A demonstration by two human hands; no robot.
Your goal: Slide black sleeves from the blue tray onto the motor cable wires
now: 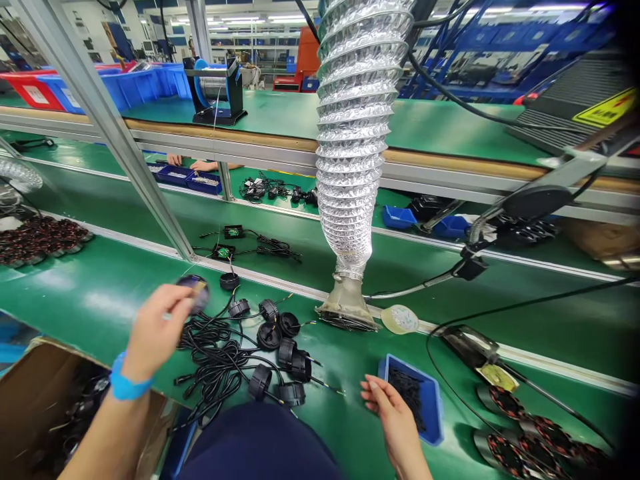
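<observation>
Left hand (pixel 156 323) at blurry dark round part (pixel 201 293), can't tell if gripped; right hand (pixel 395 410) loose, nothing held, beside blue bin (pixel 434 403). Imo keep black cables (pixel 220 363) from snagging.

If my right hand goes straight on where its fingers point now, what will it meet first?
Going leftward, the right hand would probably first meet the thin wire end sticking out beside the black round housings. The hand's height above the green tabletop is unclear, so it may pass over.
</observation>
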